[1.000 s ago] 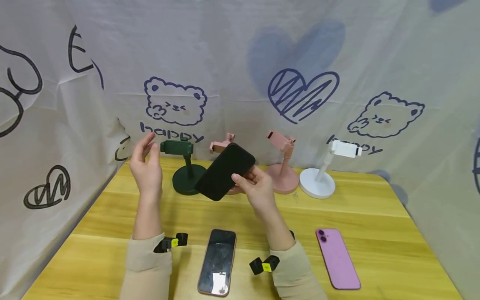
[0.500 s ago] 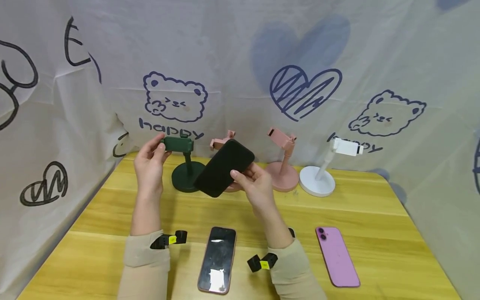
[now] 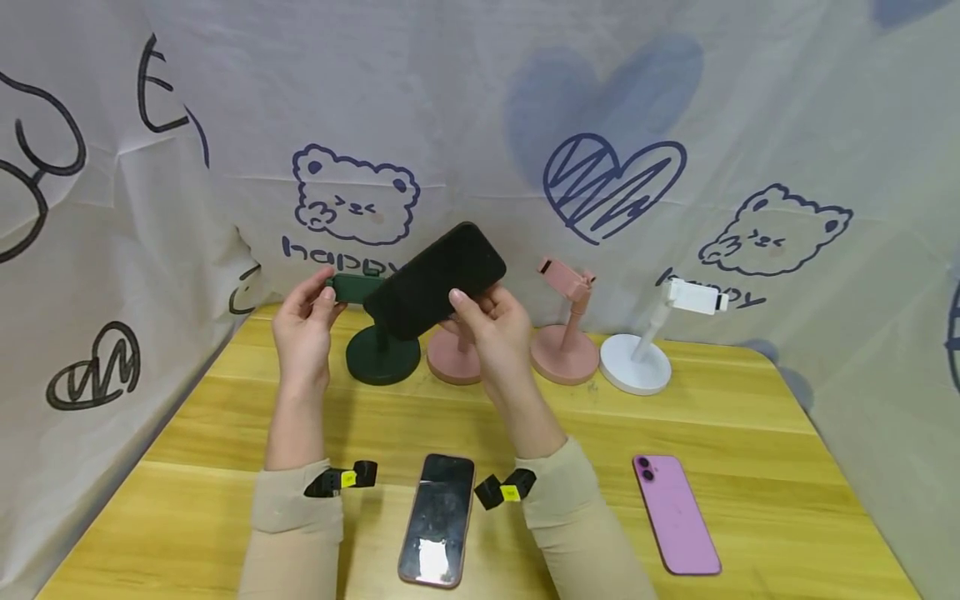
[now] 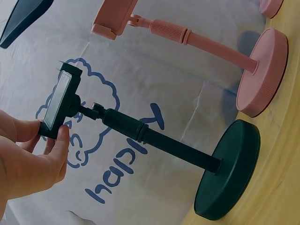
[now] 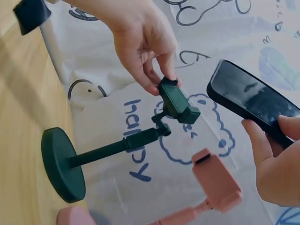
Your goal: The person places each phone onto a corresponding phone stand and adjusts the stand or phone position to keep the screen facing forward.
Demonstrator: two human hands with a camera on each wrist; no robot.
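My left hand [image 3: 303, 337] pinches the left end of the clamp on a dark green phone stand [image 3: 382, 357]; in the left wrist view thumb and fingers meet at the clamp's end [image 4: 49, 126]. My right hand [image 3: 498, 337] grips a black phone [image 3: 442, 279] by its right part, thumb on the face toward me. The phone is tilted in the air, and in the head view it covers part of the green clamp and the top of a pink stand [image 3: 453, 358]. From the right wrist view, the phone [image 5: 255, 98] is apart from the green clamp [image 5: 176, 99].
A second pink stand [image 3: 566, 354] and a white stand [image 3: 636, 365] continue the row along the table's back. Nearer lie a dark-screened phone [image 3: 437, 521] and a pink phone [image 3: 677, 515], back up. A cloth with drawings [image 3: 480, 100] hangs behind the wooden table [image 3: 570, 433].
My left hand has moved right to the green clamp and now pinches its end. My right hand has raised the black phone and brought it left, over the green stand in the head view.
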